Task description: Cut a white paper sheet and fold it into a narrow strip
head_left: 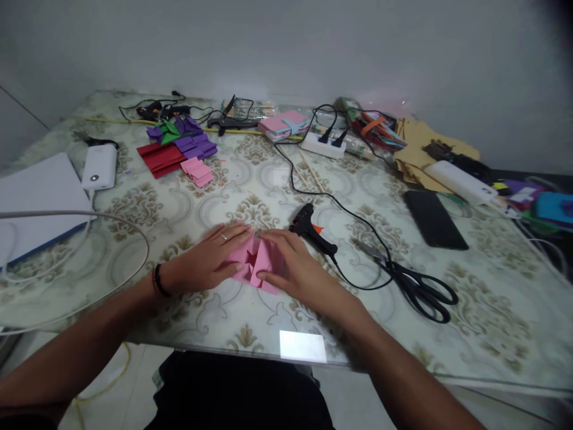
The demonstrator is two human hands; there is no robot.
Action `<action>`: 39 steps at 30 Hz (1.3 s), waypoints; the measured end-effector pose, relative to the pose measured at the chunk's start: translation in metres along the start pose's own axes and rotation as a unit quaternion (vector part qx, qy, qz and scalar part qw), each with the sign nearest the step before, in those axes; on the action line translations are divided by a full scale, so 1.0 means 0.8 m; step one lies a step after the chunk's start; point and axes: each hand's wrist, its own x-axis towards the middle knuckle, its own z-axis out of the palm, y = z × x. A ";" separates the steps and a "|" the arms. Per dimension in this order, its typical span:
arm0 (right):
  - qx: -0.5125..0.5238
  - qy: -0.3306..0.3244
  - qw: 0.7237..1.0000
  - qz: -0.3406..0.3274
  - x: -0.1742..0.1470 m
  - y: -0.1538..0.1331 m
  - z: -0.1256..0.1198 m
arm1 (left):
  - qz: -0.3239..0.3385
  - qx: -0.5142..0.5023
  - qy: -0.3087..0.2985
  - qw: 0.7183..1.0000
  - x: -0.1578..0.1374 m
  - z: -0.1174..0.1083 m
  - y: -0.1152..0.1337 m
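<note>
A pink folded paper piece (263,263) stands on the patterned table, with a star-shaped gap between its folds. My left hand (215,257) grips its left side, thumb in front and fingers behind; a ring and a dark wristband show on this arm. At the right side my right hand (293,263) holds the same paper between thumb and fingers. Just right of that hand lies a black glue gun (312,230) with an orange trigger. Black-handled scissors (416,286) rest further right, partly under the glue gun's cord.
Folded red paper (161,158), purple paper (196,145) and small pink paper (197,171) lie back left. A white power bank (99,166) sits near white sheets (45,185). A power strip (323,145) stands behind; a black phone (435,219) lies right. Cables cross the table (179,322).
</note>
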 end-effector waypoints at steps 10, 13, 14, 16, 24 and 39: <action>-0.014 0.005 1.000 -0.011 0.001 0.006 0.009 | -0.035 0.043 -0.035 0.998 0.002 0.012 0.004; -0.014 0.010 1.000 -0.013 0.000 0.007 0.009 | -0.037 0.054 -0.041 0.997 0.000 0.015 0.006; -0.013 0.011 1.000 -0.014 0.000 0.007 0.009 | -0.035 0.060 -0.043 0.997 0.000 0.015 0.006; -0.012 0.010 1.000 -0.015 0.000 0.007 0.009 | -0.032 0.072 -0.047 0.996 -0.002 0.016 0.008; -0.012 0.007 1.000 -0.014 0.001 0.006 0.009 | -0.025 0.109 -0.052 0.992 -0.002 0.019 0.015; -0.040 0.016 0.999 -0.011 0.003 0.010 0.019 | -0.024 0.168 -0.045 0.985 0.001 0.028 0.023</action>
